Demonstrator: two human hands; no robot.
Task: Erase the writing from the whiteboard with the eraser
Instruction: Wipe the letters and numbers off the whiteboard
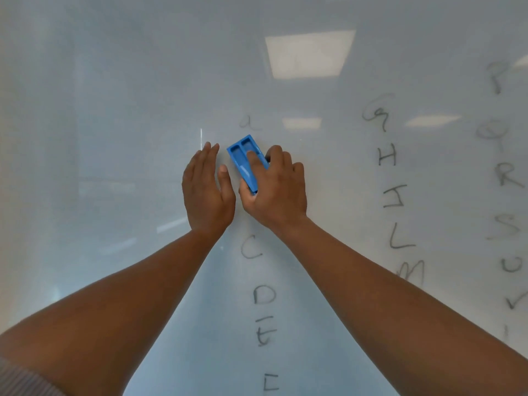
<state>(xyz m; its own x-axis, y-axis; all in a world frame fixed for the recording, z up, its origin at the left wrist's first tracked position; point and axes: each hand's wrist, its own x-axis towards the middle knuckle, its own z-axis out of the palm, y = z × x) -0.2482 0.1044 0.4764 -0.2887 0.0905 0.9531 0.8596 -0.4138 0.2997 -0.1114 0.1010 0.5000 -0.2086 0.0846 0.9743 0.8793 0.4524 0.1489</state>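
Note:
A blue plastic eraser (243, 157) is pressed flat against the whiteboard (114, 110), tilted up to the left. My right hand (275, 185) grips it from the lower right, one finger lying in its recess. Just left of the eraser, my left hand (205, 187) rests flat on the board with fingers together, holding nothing. Dark handwritten letters run in columns: a faint mark (248, 123) above the eraser, C (251, 250), D (264, 294) and E (264, 331) below my hands, and G (377, 111), H (387, 155) further right.
A third column of letters, with R (510, 175) and S (505, 227), runs down the far right. Ceiling lights reflect in the board (310, 54) above the eraser. The board's left half carries no writing.

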